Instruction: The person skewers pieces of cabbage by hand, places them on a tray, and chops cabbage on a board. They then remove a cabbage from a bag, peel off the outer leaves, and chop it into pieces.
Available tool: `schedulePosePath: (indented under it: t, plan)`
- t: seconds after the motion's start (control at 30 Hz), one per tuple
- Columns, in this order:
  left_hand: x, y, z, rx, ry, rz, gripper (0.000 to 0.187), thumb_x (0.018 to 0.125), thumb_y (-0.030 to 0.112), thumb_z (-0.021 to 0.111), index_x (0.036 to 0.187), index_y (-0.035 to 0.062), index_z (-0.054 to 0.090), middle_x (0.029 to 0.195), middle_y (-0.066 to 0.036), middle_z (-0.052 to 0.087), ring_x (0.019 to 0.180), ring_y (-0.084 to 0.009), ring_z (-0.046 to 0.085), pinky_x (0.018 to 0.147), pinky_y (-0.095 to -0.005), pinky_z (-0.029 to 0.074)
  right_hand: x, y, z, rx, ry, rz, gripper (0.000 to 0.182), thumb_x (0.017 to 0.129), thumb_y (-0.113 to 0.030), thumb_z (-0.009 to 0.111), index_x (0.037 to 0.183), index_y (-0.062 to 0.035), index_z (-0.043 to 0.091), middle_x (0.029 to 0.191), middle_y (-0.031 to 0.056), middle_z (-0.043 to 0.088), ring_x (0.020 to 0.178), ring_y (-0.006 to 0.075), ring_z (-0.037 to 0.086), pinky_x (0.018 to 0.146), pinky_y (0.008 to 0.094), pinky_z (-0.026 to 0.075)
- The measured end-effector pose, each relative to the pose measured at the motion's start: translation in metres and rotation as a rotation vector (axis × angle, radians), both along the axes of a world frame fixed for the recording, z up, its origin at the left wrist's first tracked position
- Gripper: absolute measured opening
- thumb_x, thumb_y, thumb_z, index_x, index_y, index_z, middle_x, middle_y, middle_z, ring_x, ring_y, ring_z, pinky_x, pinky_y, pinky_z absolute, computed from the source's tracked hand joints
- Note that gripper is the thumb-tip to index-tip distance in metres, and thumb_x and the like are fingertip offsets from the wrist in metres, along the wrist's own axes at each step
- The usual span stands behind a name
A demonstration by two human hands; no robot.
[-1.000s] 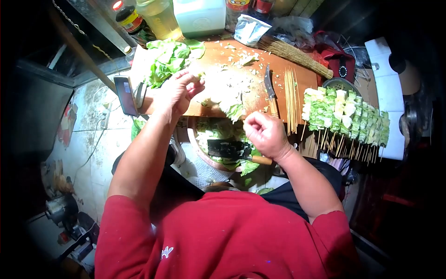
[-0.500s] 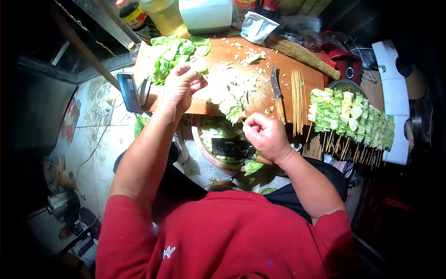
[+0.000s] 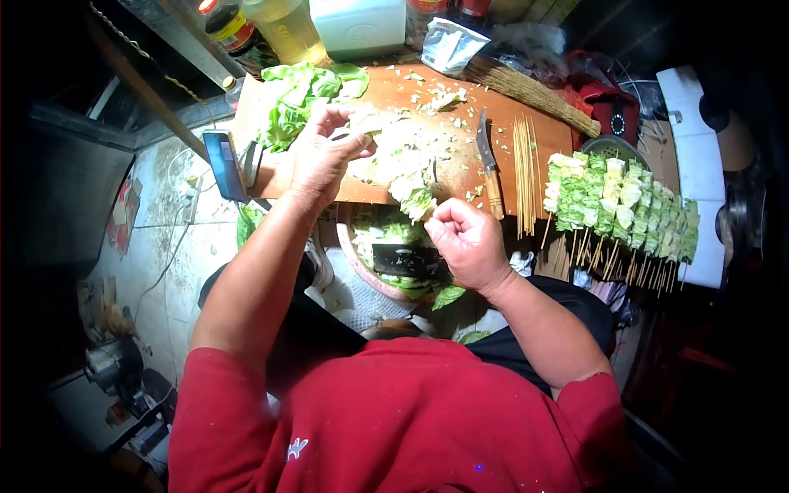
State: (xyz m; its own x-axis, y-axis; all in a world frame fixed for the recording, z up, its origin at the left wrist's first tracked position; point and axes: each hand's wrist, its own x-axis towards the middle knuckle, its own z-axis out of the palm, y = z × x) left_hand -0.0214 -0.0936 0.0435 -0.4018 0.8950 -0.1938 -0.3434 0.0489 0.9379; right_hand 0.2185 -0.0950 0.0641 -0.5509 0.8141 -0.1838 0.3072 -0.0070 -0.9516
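In my right hand (image 3: 468, 242) the thumb and fingers pinch the lower end of a skewer, mostly hidden, with pale green cabbage pieces (image 3: 415, 197) on it above the front edge of the board. My left hand (image 3: 325, 156) is at the upper end of these pieces, thumb and fingers around a pale cabbage leaf piece (image 3: 366, 124); glare blurs the contact. Behind the left hand lies a pile of green cabbage leaves (image 3: 292, 99). Bare bamboo skewers (image 3: 524, 172) and a knife (image 3: 486, 156) lie to the right of the right hand.
Filled cabbage skewers (image 3: 620, 201) lie in a row at the right. Below the board's edge stands a tub (image 3: 349, 238) of cabbage with a dark blade across it. A phone (image 3: 223, 164) leans at the left. Bottles (image 3: 234, 33) and a straw brush (image 3: 534, 94) line the back.
My left hand has turned, its thumb stretching right toward the skewered pieces and its fingers opening from a curl. My right hand has shifted slightly left, still pinching the skewer.
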Motion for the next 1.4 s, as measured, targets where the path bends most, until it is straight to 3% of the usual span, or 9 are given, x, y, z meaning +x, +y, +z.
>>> schedulePosePath:
  t: [0.2,0.27,0.4,0.47,0.77,1.13,1.23,1.33,1.4]
  plan:
    - [0.007,-0.008,0.009,0.028,-0.078,-0.193,0.027,0.082,0.004,0.055,0.109,0.0089,0.054,0.098,-0.002,0.057,0.087,-0.0142,0.059,0.08,-0.0332,0.05,-0.002,0.003,0.004,-0.059,0.113,-0.036,0.011,0.084,-0.011,0.063,0.078,-0.002,0.06,0.062,0.0012,0.058,0.059,0.0045,0.051,0.056,0.0239,0.044]
    - [0.011,-0.006,0.011,-0.021,-0.092,-0.158,0.027,0.083,0.005,0.052,0.11,0.0082,0.054,0.096,-0.001,0.055,0.085,-0.0133,0.057,0.082,-0.0338,0.049,-0.002,0.006,0.002,0.028,0.086,0.011,0.007,0.09,-0.005,0.059,0.084,-0.0029,0.057,0.066,-0.0082,0.047,0.058,-0.0013,0.038,0.05,0.0169,0.031]
    - [0.009,-0.004,0.007,0.01,-0.042,-0.187,0.027,0.082,0.005,0.053,0.109,0.0074,0.054,0.097,-0.001,0.056,0.088,-0.0134,0.057,0.084,-0.033,0.048,-0.002,0.005,0.002,0.102,0.021,0.018,0.008,0.089,-0.005,0.06,0.082,-0.0033,0.057,0.064,-0.0084,0.046,0.057,-0.0011,0.038,0.05,0.0173,0.031]
    - [0.009,-0.004,0.006,0.01,-0.037,-0.188,0.027,0.082,0.005,0.053,0.109,0.0071,0.054,0.097,-0.001,0.056,0.089,-0.0133,0.057,0.085,-0.0328,0.048,-0.003,0.004,0.006,0.102,-0.034,-0.041,0.009,0.082,-0.01,0.063,0.077,-0.0032,0.059,0.059,0.0046,0.056,0.053,0.0091,0.05,0.054,0.0263,0.043]
    - [0.008,0.004,-0.002,0.148,0.165,-0.067,0.029,0.084,0.01,0.049,0.111,0.0029,0.058,0.099,0.0,0.057,0.092,-0.0097,0.053,0.085,-0.0234,0.041,-0.001,0.018,0.003,0.02,0.072,-0.032,0.009,0.084,-0.01,0.064,0.079,-0.0032,0.06,0.06,-0.0043,0.053,0.056,0.0016,0.045,0.052,0.0208,0.039]
    - [0.009,0.02,-0.002,-0.047,0.138,0.091,0.029,0.091,0.019,0.052,0.114,0.0023,0.057,0.103,-0.009,0.064,0.091,-0.0164,0.062,0.086,-0.0299,0.045,0.01,0.028,0.005,-0.025,0.146,-0.065,0.007,0.091,-0.008,0.06,0.085,-0.0038,0.058,0.067,-0.0054,0.052,0.056,0.0014,0.047,0.051,0.0173,0.038]
    - [0.009,0.025,-0.015,-0.314,0.374,0.007,0.025,0.09,0.012,0.052,0.112,0.0026,0.059,0.1,-0.008,0.064,0.091,-0.0144,0.062,0.08,-0.0267,0.047,0.014,0.03,0.005,-0.001,0.137,-0.072,0.007,0.091,-0.008,0.06,0.086,-0.0034,0.058,0.068,-0.0051,0.053,0.056,0.0017,0.047,0.051,0.0174,0.038]
    - [0.01,0.027,-0.032,-0.451,0.649,-0.161,0.033,0.088,0.017,0.06,0.117,0.0014,0.06,0.106,-0.011,0.065,0.094,-0.0197,0.062,0.085,-0.0297,0.048,0.017,0.03,0.009,0.0,0.149,-0.068,0.007,0.091,-0.008,0.06,0.086,-0.003,0.058,0.069,-0.0048,0.053,0.058,0.0016,0.047,0.052,0.0172,0.038]
    - [0.014,0.029,-0.047,-0.463,0.942,-0.218,0.044,0.086,0.024,0.062,0.121,-0.0033,0.057,0.106,-0.023,0.065,0.103,-0.0335,0.062,0.093,-0.0365,0.046,0.02,0.029,0.01,-0.045,0.159,-0.101,0.006,0.087,-0.008,0.062,0.082,-0.0031,0.06,0.066,-0.0054,0.055,0.059,0.0008,0.047,0.054,0.0188,0.04]
